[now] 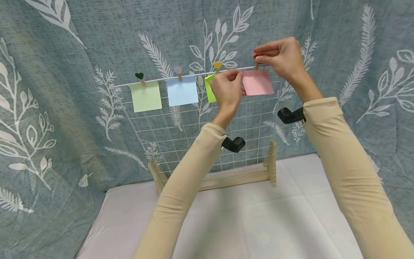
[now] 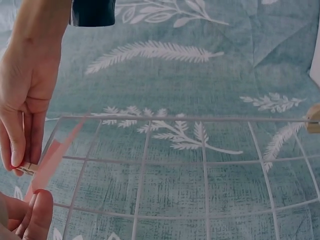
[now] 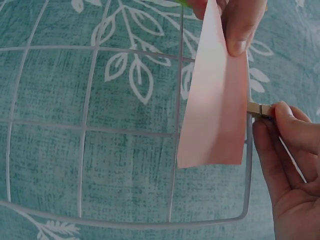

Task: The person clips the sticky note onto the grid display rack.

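Note:
A pink paper note (image 1: 258,82) hangs at the right end of the white wire grid's top bar (image 1: 201,74). My left hand (image 1: 228,88) pinches the note's left edge between thumb and fingers. My right hand (image 1: 284,57) holds a small wooden clothespin (image 3: 259,110) with a red heart at the note's top edge. In the right wrist view the pin's tip meets the bar beside the pink paper (image 3: 212,110); whether it clamps the paper cannot be told. Behind my left hand, a bright green note (image 1: 210,94) is partly hidden, under a yellow-heart clothespin (image 1: 217,66).
Further left hang a blue note (image 1: 182,91) with a pale-heart clothespin (image 1: 178,72) and a pale green note (image 1: 145,97) with a dark-green-heart clothespin (image 1: 140,76). A wooden stand (image 1: 239,180) holds the grid on a white-covered table (image 1: 258,223). Patterned grey-blue cloth (image 1: 81,108) hangs behind.

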Demonstrator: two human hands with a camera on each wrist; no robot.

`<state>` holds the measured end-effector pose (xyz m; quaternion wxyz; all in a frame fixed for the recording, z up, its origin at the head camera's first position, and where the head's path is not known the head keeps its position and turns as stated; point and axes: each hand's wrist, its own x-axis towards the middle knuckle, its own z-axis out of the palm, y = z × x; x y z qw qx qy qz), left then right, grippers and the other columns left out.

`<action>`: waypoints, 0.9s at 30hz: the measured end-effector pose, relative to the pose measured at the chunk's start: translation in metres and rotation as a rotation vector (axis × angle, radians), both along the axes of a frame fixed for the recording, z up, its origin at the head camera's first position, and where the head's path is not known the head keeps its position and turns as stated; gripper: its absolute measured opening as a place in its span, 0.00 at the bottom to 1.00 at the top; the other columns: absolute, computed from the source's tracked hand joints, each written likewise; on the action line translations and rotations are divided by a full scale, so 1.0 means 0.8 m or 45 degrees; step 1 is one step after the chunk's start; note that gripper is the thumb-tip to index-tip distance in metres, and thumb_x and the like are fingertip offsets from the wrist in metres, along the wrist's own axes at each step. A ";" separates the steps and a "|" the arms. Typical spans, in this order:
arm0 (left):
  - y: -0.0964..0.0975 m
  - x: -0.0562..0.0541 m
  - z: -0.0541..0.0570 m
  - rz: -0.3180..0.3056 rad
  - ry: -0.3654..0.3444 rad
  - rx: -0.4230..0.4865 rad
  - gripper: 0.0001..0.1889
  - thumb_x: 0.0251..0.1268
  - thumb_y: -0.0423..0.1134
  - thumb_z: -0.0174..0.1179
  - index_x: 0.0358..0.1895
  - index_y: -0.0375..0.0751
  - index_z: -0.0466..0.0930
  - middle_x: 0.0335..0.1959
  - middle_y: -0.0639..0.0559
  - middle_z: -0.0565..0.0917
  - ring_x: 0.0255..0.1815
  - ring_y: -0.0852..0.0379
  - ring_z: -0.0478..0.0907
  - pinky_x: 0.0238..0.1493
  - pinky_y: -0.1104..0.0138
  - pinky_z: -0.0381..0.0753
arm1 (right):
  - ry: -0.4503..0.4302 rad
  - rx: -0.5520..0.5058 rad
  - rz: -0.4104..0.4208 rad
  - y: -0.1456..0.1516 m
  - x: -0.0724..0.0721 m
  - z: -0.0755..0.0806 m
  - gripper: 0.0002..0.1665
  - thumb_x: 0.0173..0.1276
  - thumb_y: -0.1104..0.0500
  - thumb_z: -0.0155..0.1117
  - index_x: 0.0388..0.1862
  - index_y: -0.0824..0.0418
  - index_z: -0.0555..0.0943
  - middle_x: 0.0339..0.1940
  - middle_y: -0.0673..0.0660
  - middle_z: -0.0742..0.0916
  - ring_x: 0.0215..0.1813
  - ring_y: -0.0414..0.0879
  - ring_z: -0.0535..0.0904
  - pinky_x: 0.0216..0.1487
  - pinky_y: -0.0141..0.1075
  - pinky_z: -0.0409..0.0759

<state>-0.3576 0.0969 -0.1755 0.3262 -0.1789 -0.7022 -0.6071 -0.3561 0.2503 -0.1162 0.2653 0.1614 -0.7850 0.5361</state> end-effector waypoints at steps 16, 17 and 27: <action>0.007 -0.001 -0.005 -0.098 0.004 0.095 0.07 0.67 0.27 0.58 0.37 0.29 0.87 0.24 0.43 0.86 0.11 0.55 0.77 0.14 0.69 0.82 | -0.091 0.048 -0.023 0.005 0.001 0.002 0.18 0.61 0.65 0.73 0.50 0.69 0.85 0.37 0.51 0.90 0.37 0.31 0.86 0.47 0.26 0.84; 0.008 -0.001 -0.005 -0.112 0.004 0.103 0.07 0.67 0.27 0.59 0.37 0.29 0.87 0.25 0.43 0.87 0.11 0.55 0.77 0.14 0.69 0.82 | -0.096 0.047 -0.023 0.005 0.001 0.002 0.18 0.60 0.65 0.73 0.50 0.69 0.85 0.38 0.51 0.90 0.37 0.31 0.86 0.47 0.25 0.84; 0.010 -0.006 -0.007 -0.059 0.109 0.063 0.07 0.68 0.27 0.59 0.38 0.28 0.87 0.28 0.42 0.87 0.09 0.54 0.76 0.12 0.70 0.80 | -0.096 0.121 -0.061 0.005 0.002 0.000 0.19 0.61 0.63 0.74 0.51 0.68 0.85 0.42 0.54 0.89 0.40 0.33 0.86 0.47 0.26 0.84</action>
